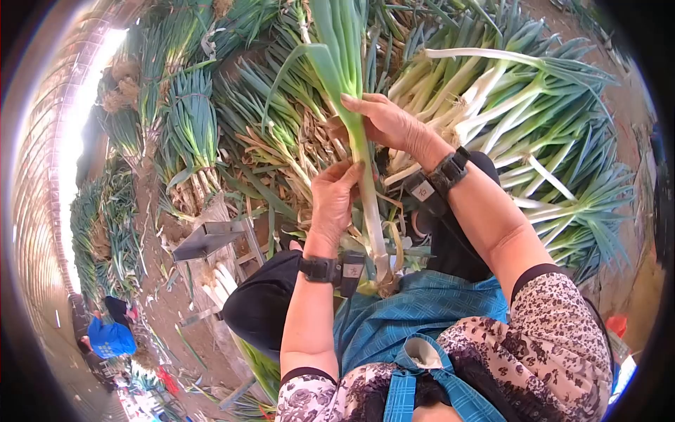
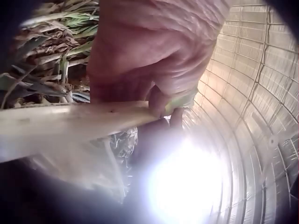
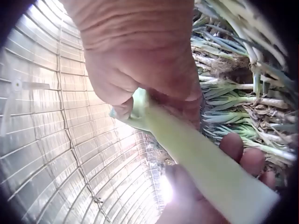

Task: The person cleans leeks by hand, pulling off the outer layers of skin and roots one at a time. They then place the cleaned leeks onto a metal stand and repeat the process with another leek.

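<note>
One long green onion stalk (image 1: 369, 204) stands nearly upright before the person in the head view, green leaves at the top and roots down at the lap. The left hand (image 1: 334, 200) grips its pale stem at mid-height, thumb across the front. Just above, the right hand (image 1: 394, 126) pinches the stalk where the leaves fan out. In the left wrist view the pale stem (image 2: 70, 123) runs under the left hand (image 2: 154, 56). The right wrist view shows the right hand (image 3: 145, 60) round the stalk (image 3: 201, 163), the other hand's fingers (image 3: 252, 161) behind it.
Pale, cleaned-looking onions (image 1: 492, 105) lie heaped at the right. Untrimmed onions with dry leaves (image 1: 281, 141) lie ahead, and tied bundles (image 1: 191, 126) at the left. A metal stand (image 1: 211, 240) is beside the knee. Another person in blue (image 1: 111, 337) is at the lower left.
</note>
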A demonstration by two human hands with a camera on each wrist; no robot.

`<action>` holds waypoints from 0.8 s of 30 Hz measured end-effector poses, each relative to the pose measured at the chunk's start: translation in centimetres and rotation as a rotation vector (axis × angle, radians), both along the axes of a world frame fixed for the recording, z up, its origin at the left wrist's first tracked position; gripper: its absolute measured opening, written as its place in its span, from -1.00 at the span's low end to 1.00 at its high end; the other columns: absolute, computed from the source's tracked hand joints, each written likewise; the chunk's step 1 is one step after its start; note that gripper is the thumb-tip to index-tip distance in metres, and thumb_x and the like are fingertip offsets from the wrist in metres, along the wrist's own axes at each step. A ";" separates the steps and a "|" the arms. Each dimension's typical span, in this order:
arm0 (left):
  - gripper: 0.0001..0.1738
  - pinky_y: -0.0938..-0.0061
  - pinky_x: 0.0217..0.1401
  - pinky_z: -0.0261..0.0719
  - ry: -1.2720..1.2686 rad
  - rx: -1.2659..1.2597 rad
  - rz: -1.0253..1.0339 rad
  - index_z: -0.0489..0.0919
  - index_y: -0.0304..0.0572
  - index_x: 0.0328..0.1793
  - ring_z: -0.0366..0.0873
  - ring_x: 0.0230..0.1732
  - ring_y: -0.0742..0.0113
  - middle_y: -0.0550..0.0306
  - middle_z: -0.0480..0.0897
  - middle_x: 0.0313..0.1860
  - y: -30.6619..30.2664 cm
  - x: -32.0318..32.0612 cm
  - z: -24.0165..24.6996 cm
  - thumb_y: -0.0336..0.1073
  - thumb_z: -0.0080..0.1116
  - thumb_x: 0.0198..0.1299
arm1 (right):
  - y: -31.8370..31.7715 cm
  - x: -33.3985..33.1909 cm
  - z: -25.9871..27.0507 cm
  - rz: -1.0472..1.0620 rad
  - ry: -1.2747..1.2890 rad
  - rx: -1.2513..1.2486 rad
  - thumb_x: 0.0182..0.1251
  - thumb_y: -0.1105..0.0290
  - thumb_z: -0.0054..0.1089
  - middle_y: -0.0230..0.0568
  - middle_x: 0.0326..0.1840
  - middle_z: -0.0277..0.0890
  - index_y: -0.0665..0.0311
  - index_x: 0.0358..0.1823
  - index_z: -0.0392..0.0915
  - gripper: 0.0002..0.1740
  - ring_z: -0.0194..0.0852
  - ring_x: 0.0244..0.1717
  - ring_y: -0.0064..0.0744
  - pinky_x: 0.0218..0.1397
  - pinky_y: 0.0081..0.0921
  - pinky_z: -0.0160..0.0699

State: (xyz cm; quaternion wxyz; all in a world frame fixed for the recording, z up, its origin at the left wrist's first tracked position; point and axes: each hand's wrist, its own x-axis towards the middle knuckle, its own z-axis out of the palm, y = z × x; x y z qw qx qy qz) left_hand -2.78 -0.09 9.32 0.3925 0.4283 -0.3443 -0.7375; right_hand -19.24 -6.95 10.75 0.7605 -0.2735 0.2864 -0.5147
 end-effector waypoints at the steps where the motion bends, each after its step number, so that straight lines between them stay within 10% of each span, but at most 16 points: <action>1: -0.71 0.48 -0.24 0.66 -0.042 -0.001 0.031 0.59 -0.42 -0.08 0.66 -0.32 0.30 0.06 0.68 -0.29 0.1 0.0 0.0 -0.29 0.25 0.22 | -0.1 0.2 -0.4 -0.028 0.103 -0.002 0.36 0.15 0.18 -0.11 -0.18 0.51 0.45 -0.02 0.45 -0.56 0.54 -0.20 -0.37 -0.16 -0.39 0.57; 9: -0.68 0.39 -0.27 0.71 -0.033 0.058 -0.010 0.59 -0.47 -0.08 0.68 -0.34 0.26 0.01 0.68 -0.29 -1.1 1.7 0.2 -0.30 0.29 0.18 | 0.0 0.8 -0.4 0.001 0.708 -0.164 0.20 0.21 0.34 -0.28 -0.25 0.54 0.39 0.02 0.46 -0.52 0.57 -0.33 -0.49 -0.28 -0.51 0.63; 17: -0.71 0.41 -0.30 0.72 -0.038 0.030 -0.018 0.60 -0.48 -0.11 0.68 -0.34 0.29 0.03 0.68 -0.26 -1.5 2.3 -0.9 -0.34 0.27 0.18 | -0.3 0.8 -2.3 0.144 0.433 -0.163 0.27 0.13 0.26 -0.28 -0.25 0.60 0.38 -0.05 0.54 -0.57 0.60 -0.27 -0.55 -0.31 -0.60 0.53; 24: -0.74 0.40 -0.29 0.74 -0.212 -0.044 -0.043 0.58 -0.52 -0.13 0.68 -0.34 0.29 -0.02 0.66 -0.27 -0.9 2.5 -0.6 -0.37 0.22 0.20 | 0.6 1.2 -1.8 0.130 0.906 -0.481 0.36 0.10 0.02 -0.33 -0.47 0.56 0.43 -0.20 0.56 -0.55 0.42 -0.44 -0.60 -0.37 -0.59 0.39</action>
